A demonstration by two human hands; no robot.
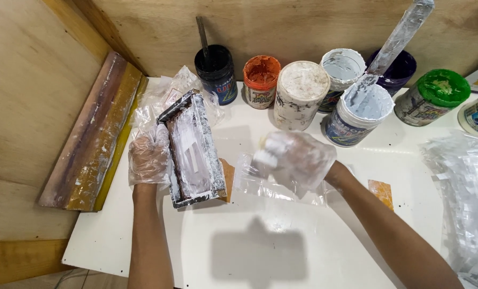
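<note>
white table (142, 235) by plywood walls (25, 80) | left hand (148, 156) grips paint-coated trough (192, 150) | right hand (297, 158) clutches white wad (265, 158)

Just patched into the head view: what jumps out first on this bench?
First, the row of paint pots along the back wall, one white pot with a paint-caked stick standing in it. At centre, the gloved left hand steadies a white-smeared trough, while the gloved right hand holds something small and blurred beside it.
</note>
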